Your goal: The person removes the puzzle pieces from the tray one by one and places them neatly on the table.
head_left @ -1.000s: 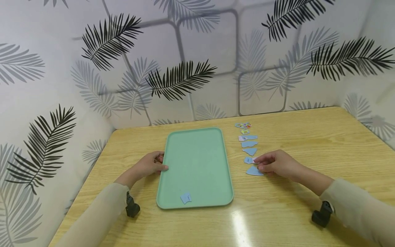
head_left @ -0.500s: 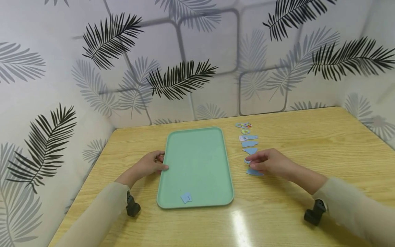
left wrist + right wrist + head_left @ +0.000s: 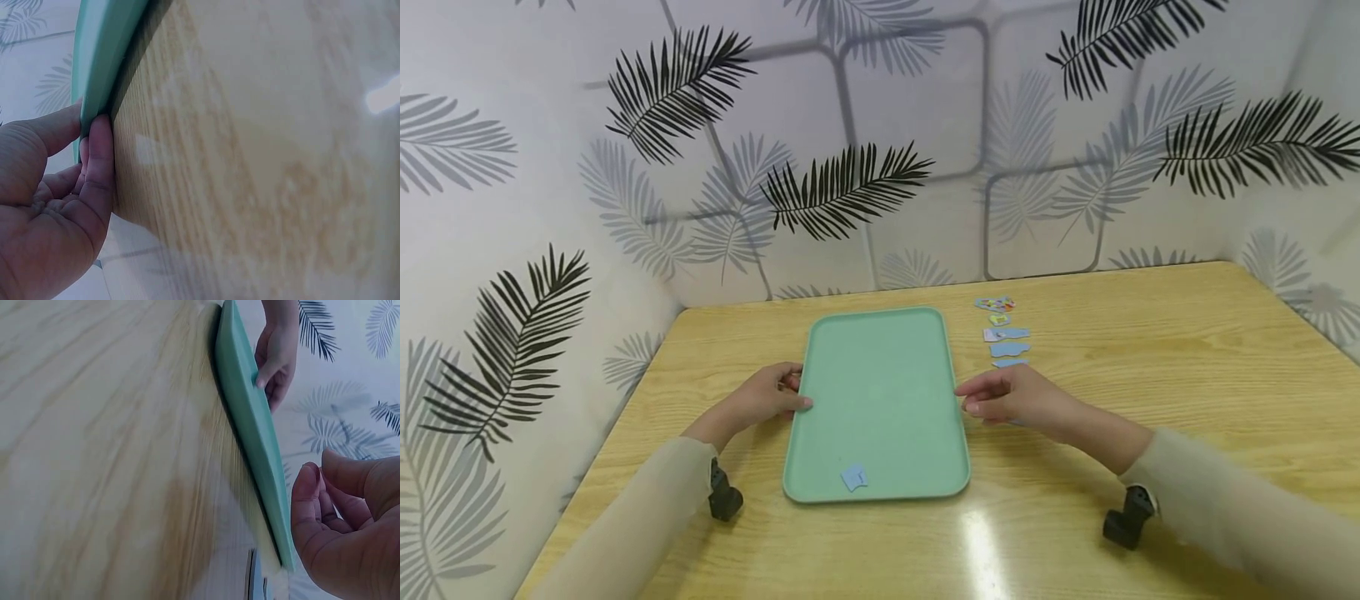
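My left hand (image 3: 771, 395) grips the left rim of a pale green tray (image 3: 880, 392), thumb on the rim and fingers curled under its edge in the left wrist view. One small light-blue cardboard piece (image 3: 853, 477) lies inside the tray near its front edge. My right hand (image 3: 1011, 395) is at the tray's right rim, fingers loosely bent with thumb and index tips close together; nothing shows between them. Behind it runs a column of flat pieces, among them a wavy blue piece (image 3: 1010, 350); the nearer ones are mostly hidden by the hand.
A multicoloured piece (image 3: 996, 304) and a small yellow piece (image 3: 1000, 320) lie at the far end of the column. The wooden table (image 3: 1150, 350) ends at a leaf-patterned wall (image 3: 910, 208). A black wrist camera (image 3: 1127, 518) hangs under the right sleeve.
My right hand has moved left from the near pieces of the column to the tray's right rim. My left hand stays on the left rim; the blue piece stays in the tray.
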Demonstrator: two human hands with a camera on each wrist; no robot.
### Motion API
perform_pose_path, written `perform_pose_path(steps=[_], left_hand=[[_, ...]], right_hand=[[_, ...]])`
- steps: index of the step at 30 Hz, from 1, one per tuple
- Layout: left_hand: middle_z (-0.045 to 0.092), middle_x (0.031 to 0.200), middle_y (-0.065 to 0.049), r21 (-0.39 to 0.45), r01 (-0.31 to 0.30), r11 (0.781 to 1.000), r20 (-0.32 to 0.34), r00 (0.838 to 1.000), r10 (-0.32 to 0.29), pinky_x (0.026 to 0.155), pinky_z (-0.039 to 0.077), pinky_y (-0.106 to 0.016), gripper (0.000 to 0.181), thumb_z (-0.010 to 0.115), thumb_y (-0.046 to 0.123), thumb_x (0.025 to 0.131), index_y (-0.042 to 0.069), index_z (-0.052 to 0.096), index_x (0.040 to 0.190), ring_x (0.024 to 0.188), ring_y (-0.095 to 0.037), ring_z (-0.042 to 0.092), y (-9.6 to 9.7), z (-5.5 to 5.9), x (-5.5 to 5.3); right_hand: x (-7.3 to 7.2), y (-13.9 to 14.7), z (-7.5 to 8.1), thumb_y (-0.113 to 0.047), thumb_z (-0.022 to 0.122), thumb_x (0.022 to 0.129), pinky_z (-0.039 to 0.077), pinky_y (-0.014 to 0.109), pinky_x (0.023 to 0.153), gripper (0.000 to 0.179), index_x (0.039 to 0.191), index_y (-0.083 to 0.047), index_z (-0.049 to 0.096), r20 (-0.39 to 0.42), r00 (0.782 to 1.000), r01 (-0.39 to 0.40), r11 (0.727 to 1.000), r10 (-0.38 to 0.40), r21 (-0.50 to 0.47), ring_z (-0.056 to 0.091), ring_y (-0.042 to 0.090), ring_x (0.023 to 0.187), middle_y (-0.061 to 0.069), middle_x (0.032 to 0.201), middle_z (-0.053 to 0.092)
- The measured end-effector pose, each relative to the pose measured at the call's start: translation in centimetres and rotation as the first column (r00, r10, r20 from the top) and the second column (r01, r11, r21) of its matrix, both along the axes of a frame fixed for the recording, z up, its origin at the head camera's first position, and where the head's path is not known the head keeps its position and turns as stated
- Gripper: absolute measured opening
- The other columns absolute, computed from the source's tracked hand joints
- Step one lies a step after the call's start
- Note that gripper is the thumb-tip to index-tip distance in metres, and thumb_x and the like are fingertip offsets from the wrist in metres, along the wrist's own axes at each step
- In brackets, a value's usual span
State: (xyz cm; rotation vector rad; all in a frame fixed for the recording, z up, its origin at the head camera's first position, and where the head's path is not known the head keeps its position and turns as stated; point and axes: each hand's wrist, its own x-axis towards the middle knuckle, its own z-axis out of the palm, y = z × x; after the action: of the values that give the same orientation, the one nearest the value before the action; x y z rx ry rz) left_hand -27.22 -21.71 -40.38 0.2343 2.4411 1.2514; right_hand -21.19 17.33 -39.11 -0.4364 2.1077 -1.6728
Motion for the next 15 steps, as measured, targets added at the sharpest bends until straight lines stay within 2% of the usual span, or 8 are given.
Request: perform_pose_path(steps=[9,15], left_hand=[[0.05,0.106,-0.014,-0.006,-0.012,1.0,0.009,1.0,0.012,0.073,0.052,-0.03,0.06,0.068,0.005,0.091,-0.006,0.039,0.143,0.089,-0.022,0.051,0.0,0.2,-0.1],[0.05,0.106,-0.014,0.004,-0.004,1.0,0.008,1.0,0.004,0.073,0.052,-0.031,0.06,0.068,0.004,0.091,-0.007,0.038,0.142,0.089,-0.022,0.052,0.1,0.3,0.1]], right_hand=[[0.2,-3.7,-0.4,-0.004,0.069,0.089,0.053,0.032,0.082,0.038,0.123,0.012,0.06,0.006,0.998,-0.066,0.996,0.066,-0.055,0.063,0.015,0.091,0.02,0.107,0.065],[0.7,-6.6,-0.6,-0.003,0.069,0.089,0.054,0.031,0.08,0.035,0.121,0.01,0.062,0.007,0.996,-0.09,0.995,0.091,-0.051,0.064,0.015,0.09,0.02,0.108,0.066]])
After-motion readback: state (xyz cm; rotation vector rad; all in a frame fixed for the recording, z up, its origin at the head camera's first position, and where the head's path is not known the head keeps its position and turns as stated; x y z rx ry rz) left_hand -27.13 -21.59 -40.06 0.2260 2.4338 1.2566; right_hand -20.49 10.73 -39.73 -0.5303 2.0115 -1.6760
